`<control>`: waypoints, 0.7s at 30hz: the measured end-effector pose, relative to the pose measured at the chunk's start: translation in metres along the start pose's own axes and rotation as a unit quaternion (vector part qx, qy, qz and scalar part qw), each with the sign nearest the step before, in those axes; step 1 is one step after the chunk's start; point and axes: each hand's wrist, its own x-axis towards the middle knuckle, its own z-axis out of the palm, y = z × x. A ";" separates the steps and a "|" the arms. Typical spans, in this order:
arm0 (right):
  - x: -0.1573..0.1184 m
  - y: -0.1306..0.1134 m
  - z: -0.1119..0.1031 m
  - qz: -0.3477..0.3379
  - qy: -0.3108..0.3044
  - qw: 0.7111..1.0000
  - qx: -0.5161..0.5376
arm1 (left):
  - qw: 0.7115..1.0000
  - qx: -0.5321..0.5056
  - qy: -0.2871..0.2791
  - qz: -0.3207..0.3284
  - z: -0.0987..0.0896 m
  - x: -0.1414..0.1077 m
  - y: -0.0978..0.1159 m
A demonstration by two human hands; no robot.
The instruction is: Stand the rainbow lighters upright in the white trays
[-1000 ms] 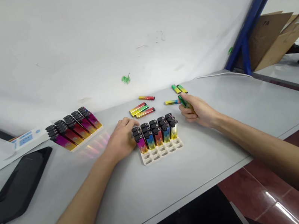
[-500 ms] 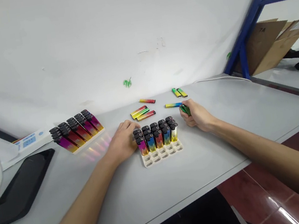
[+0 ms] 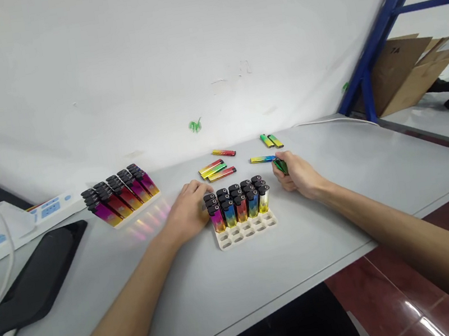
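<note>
A white slotted tray [image 3: 247,233] stands in the middle of the table, its back rows filled with upright, black-topped lighters [image 3: 241,208]. Two front rows of slots are bare. My left hand [image 3: 188,212] curves round the tray's left end, against the lighters; some fingertips are hidden behind them. To the right of the tray, my right hand [image 3: 296,175] is closed on a green lighter [image 3: 281,165], mostly covered by the fingers. A yellow-blue lighter [image 3: 263,159] lies just beyond that hand. Several yellow, red and green lighters [image 3: 217,170] lie loose behind the tray.
A second tray [image 3: 137,210] full of lighters stands at the left. Farther left are a black phone [image 3: 33,280], a white power strip [image 3: 60,206] and a white cable [image 3: 8,270]. Two green-yellow lighters [image 3: 271,140] lie near the wall. A blue frame [image 3: 367,94] stands at right.
The view has shifted slightly, so everything sits a little farther right. Both hands keep nearly the same places, with the green lighter still in my right hand.
</note>
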 end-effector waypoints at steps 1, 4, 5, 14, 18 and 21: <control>0.000 0.000 0.000 -0.003 0.001 1.000 -0.002 | 1.000 -0.001 0.001 0.000 0.000 0.000 0.000; 0.002 0.003 -0.001 -0.051 -0.007 0.999 -0.013 | 1.000 -0.001 0.003 0.009 0.001 0.000 -0.002; 0.002 0.004 -0.002 -0.072 -0.009 0.997 -0.028 | 1.000 0.000 0.004 0.011 0.002 0.000 -0.003; -0.037 -0.032 -0.005 -0.244 0.060 0.947 -0.200 | 1.000 0.006 0.011 0.016 0.003 0.001 -0.003; -0.080 -0.069 0.015 -0.350 0.080 0.918 -0.167 | 1.000 0.021 0.008 0.013 0.004 0.001 -0.003; -0.100 -0.077 0.045 -0.372 0.027 0.893 -0.250 | 0.999 0.026 0.012 0.018 0.004 0.002 -0.003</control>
